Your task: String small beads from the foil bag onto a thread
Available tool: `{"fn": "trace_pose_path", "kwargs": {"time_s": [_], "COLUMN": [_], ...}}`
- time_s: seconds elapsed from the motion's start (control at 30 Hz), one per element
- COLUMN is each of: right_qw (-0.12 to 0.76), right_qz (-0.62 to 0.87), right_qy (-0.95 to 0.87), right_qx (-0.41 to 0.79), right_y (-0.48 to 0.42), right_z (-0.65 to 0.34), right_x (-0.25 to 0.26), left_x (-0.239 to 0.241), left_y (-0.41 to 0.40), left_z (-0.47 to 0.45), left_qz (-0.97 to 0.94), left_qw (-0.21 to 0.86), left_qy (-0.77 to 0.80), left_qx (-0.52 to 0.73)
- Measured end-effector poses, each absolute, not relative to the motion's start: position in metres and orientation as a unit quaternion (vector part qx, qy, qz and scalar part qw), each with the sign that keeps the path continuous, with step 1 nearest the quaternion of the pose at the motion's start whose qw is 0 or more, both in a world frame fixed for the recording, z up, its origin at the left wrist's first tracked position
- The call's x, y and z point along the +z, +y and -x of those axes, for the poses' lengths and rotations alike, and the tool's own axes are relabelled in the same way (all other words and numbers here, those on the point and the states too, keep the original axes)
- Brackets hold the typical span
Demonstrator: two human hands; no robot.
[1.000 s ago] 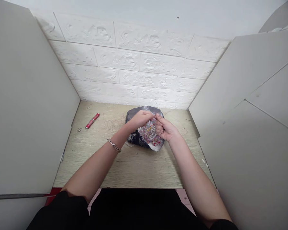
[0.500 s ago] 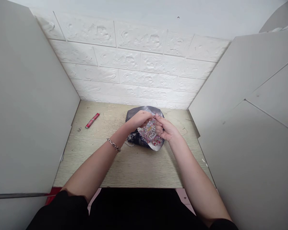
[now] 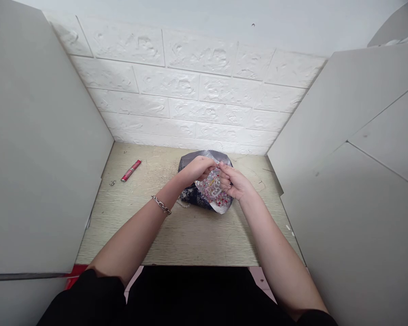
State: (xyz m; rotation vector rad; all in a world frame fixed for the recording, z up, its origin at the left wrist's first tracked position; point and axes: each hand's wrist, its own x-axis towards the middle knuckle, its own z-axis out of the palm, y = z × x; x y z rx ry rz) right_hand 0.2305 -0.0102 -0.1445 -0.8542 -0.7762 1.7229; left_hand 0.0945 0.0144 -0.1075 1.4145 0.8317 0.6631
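An opened bag (image 3: 190, 197), dark blue outside and silvery inside, sits toward the back of the table. Many small pink, red, white and clear beads (image 3: 215, 192) fill its mouth. Over the beads, my left hand (image 3: 202, 168) is closed with its fingertips pinched. My right hand (image 3: 236, 181) is closed beside it, thumb against curled fingers, and the two sets of fingertips meet. Whatever lies between the fingertips is too small to make out. A chain bracelet (image 3: 161, 205) circles my left wrist.
A red tube (image 3: 131, 170) lies at the left of the table (image 3: 204, 240), with a small metallic piece (image 3: 112, 183) near it. A thin thread (image 3: 262, 183) lies to the right. Grey panels (image 3: 360, 181) flank both sides, and a white brick-patterned wall (image 3: 190, 90) stands behind.
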Motion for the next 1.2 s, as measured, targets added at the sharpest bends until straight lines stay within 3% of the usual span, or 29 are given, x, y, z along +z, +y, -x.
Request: {"fn": "trace_pose_path", "kwargs": {"time_s": [1.2], "right_qw": [0.524], "right_qz": [0.370], "right_qy": [-0.401], "right_qx": [0.654], "right_y": [-0.0081], "right_z": [-0.2310], "right_x": [-0.1480], "left_x": [-0.1108], "left_y": [0.0176], "left_z": [-0.0938], "left_qz": [-0.634], "left_qw": [0.625], "left_qy": [0.372], "left_qx": [0.262]}}
